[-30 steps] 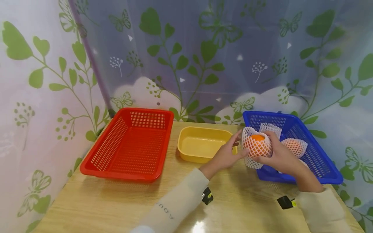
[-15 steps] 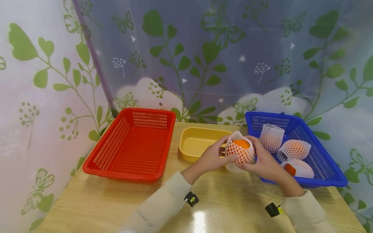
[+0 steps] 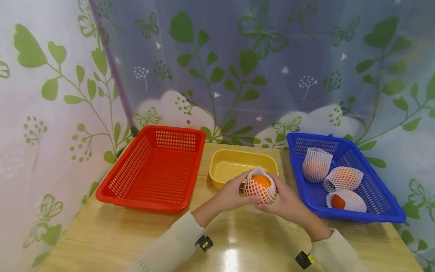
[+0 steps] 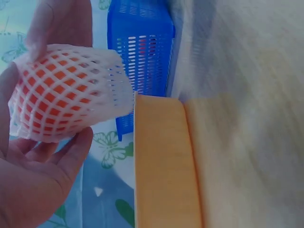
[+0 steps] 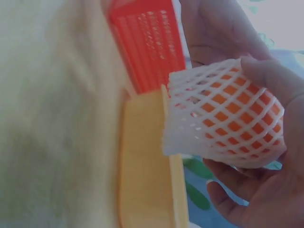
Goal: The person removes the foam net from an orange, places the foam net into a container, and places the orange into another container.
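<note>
Both hands hold one orange fruit in a white foam net (image 3: 261,186) above the table, just in front of the yellow tray (image 3: 217,180). The left hand (image 3: 232,193) grips its left side and the right hand (image 3: 286,200) its right side, thumbs toward the front. Orange skin shows through the net's opening in the head view. In the left wrist view the netted fruit (image 4: 57,95) lies between curved fingers, the net's loose end pointing at the tray. The right wrist view shows the netted fruit (image 5: 232,114) against the right palm.
A red basket (image 3: 142,204) stands on the left of the wooden table (image 3: 112,234). On the right, a blue basket (image 3: 380,217) holds several netted fruits (image 3: 344,178). A patterned curtain (image 3: 238,75) hangs behind.
Both hands and the netted fruit have moved left, from the blue basket's near-left edge to the front of the yellow tray. The fruits in the blue basket are now uncovered.
</note>
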Action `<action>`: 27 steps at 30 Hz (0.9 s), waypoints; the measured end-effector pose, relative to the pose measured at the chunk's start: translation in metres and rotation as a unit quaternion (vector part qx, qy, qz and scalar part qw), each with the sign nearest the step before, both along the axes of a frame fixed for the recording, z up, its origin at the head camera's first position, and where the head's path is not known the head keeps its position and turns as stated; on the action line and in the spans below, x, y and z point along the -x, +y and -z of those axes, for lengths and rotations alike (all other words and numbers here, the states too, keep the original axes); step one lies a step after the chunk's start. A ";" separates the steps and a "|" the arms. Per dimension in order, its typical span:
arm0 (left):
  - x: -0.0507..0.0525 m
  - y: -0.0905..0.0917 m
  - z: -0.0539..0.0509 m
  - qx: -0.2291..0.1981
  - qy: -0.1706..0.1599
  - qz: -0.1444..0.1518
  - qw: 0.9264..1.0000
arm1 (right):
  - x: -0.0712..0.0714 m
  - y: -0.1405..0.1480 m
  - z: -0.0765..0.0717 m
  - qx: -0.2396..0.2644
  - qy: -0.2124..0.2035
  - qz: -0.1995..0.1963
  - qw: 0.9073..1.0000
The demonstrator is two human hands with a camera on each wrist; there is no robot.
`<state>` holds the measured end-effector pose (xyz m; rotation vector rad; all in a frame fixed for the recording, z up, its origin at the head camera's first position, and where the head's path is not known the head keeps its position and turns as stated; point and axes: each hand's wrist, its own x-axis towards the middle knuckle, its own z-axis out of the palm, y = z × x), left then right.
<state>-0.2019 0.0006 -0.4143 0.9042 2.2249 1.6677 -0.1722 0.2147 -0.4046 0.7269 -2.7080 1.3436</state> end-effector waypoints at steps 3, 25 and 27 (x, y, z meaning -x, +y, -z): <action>-0.005 -0.008 0.005 0.012 -0.006 0.002 1.000 | -0.004 -0.008 0.008 -0.004 -0.007 0.000 1.000; -0.016 -0.021 0.059 0.052 -0.006 -0.028 0.998 | -0.009 -0.021 0.060 -0.037 0.008 -0.043 0.998; -0.015 -0.022 0.064 0.050 -0.003 -0.025 0.998 | -0.009 -0.019 0.062 -0.036 -0.010 -0.054 0.998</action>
